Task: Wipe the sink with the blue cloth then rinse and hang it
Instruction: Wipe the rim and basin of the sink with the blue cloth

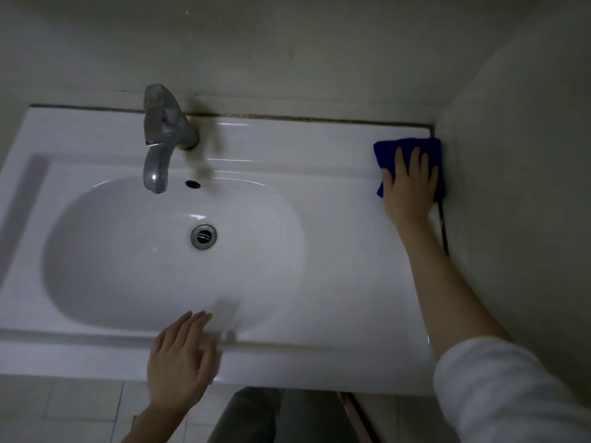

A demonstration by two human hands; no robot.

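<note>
The white sink [335, 251] fills the middle of the frame, with its oval basin [128, 257] left of centre. The basin holds a round metal drain [203, 236] near the middle of the bowl and a small dark overflow hole [193, 184] high on its back slope. A chrome tap [163, 135] stands on the back ledge at upper left, its spout reaching over the basin just left of the overflow hole; the tap is too blurred to read any marking on it. The cloth [406, 145], deep blue and folded into a pad, lies flat on the sink's deck at the far right, its right edge against the side wall [527, 155]. The right hand [407, 187] lies palm down on the cloth, fingers straight and slightly apart, pointing toward the top of the frame and pressing it to the deck. Its bare forearm runs down to a white sleeve [499, 388] at lower right. Below the cloth a thin dark line [443, 225] follows the joint between sink and side wall; cord or gap, I cannot tell. The left hand [180, 359] is at bottom centre over the sink's front rim, palm down, fingers straight and close together, holding nothing; blur hides whether it touches the rim. Pale floor tiles [64, 407] show at lower left and grey trouser legs [256, 417] at bottom centre.
</note>
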